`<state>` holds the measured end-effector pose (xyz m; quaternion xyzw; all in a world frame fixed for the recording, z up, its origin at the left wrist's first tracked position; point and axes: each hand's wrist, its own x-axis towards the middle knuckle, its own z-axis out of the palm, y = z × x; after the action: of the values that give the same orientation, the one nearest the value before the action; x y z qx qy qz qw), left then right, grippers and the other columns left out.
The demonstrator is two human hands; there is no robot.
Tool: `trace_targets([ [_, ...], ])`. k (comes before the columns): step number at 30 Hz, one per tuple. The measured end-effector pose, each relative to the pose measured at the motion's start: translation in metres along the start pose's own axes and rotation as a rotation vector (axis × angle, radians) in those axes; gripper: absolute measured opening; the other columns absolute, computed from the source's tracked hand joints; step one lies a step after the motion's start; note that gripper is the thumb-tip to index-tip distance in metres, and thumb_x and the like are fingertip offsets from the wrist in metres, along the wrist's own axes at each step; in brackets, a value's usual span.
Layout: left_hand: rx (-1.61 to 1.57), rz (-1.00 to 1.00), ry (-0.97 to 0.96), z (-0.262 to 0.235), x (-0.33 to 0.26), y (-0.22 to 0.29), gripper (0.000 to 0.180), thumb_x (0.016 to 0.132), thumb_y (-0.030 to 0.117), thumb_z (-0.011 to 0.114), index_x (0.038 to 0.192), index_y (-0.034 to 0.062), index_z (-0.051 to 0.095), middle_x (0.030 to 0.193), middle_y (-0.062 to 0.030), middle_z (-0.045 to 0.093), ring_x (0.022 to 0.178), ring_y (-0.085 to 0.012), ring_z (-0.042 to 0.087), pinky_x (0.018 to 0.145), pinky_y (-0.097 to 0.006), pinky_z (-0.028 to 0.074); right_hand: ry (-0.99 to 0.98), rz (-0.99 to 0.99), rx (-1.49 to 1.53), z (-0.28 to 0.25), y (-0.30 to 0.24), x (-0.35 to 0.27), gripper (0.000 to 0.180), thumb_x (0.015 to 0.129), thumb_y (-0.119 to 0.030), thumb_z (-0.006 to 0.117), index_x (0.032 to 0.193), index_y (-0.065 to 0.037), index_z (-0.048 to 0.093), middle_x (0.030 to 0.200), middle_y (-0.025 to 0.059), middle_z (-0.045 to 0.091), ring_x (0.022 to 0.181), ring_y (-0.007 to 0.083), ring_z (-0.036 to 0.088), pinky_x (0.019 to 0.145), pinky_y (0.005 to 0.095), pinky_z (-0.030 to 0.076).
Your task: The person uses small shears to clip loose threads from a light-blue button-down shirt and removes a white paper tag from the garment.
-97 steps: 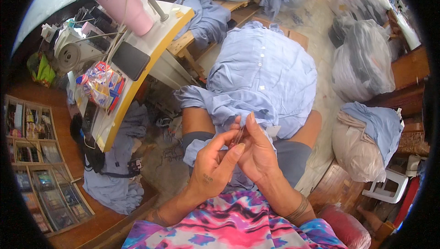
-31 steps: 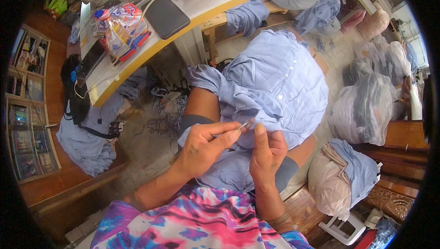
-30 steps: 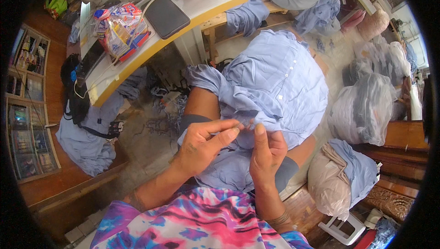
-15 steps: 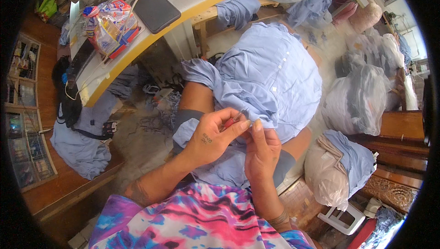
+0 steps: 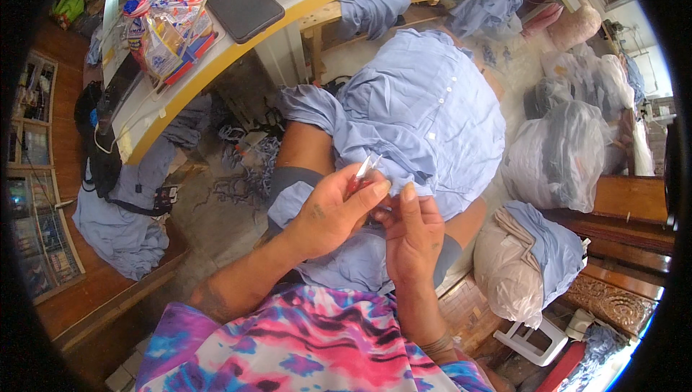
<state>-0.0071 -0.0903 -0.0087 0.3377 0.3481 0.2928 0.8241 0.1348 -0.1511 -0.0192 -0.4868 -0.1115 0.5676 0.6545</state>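
A pale blue shirt [image 5: 425, 96] with small white buttons lies bunched across my knees. My left hand [image 5: 328, 215] is closed round small red-handled thread snips [image 5: 366, 168]; their two bright blades point up and away, slightly apart, over the cloth. Close beside it, my right hand [image 5: 413, 237] pinches the near edge of the shirt between thumb and fingers. The fingertips of both hands nearly meet, and the bit of cloth between them is partly hidden.
On the left, a yellow-edged table [image 5: 295, 6] bears a dark phone-like slab [image 5: 246, 6] and a colourful plastic packet [image 5: 169, 38]. Stuffed clear bags [image 5: 559, 157] and a bundle with folded cloth [image 5: 515, 269] stand at the right. Cloth scraps [image 5: 245, 165] litter the floor.
The snips have turned upright in my left hand, so their blades now show clearly. My right hand keeps its pinch on the shirt. The view has shifted slightly.
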Motion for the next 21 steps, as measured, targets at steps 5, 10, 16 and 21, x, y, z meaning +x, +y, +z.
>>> trace_targets([
  [5,0.080,0.079,0.059,0.010,-0.023,0.005,0.029,0.109,0.031,0.049,0.119,0.0057,0.056,0.077,0.0057,0.043,0.057,-0.0002,0.033,0.049,-0.019,0.026,0.049,-0.048,-0.008,0.007,-0.002,0.003,0.025,0.102,-0.021,0.068,0.112,0.002,0.069,0.105,0.0110,0.073,0.087,0.0165,0.069,0.076,0.0313,0.057],
  [10,0.162,0.139,0.037,0.015,-0.030,-0.010,0.034,0.111,0.032,0.045,0.126,0.0032,0.054,0.078,0.0053,0.043,0.057,-0.0008,0.034,0.048,-0.019,0.028,0.024,-0.049,-0.051,0.012,-0.002,0.004,0.026,0.101,-0.022,0.069,0.108,0.003,0.069,0.105,0.0126,0.074,0.089,0.0150,0.068,0.079,0.0298,0.056],
  [16,0.166,0.122,0.049,0.017,-0.029,-0.012,0.034,0.111,0.032,0.046,0.127,0.0026,0.054,0.072,0.0068,0.041,0.053,-0.0009,0.034,0.046,-0.020,0.029,0.034,-0.053,-0.025,0.014,0.001,0.005,0.025,0.100,-0.022,0.071,0.104,0.003,0.069,0.099,0.0118,0.073,0.086,0.0138,0.066,0.080,0.0290,0.054],
  [21,0.147,0.071,0.059,0.018,-0.032,-0.011,0.036,0.111,0.034,0.046,0.125,0.0020,0.054,0.071,0.0054,0.043,0.055,-0.0018,0.038,0.048,-0.021,0.033,0.063,-0.057,0.007,0.019,0.002,0.006,0.023,0.099,-0.020,0.072,0.101,0.003,0.069,0.098,0.0113,0.072,0.087,0.0143,0.066,0.080,0.0289,0.053],
])
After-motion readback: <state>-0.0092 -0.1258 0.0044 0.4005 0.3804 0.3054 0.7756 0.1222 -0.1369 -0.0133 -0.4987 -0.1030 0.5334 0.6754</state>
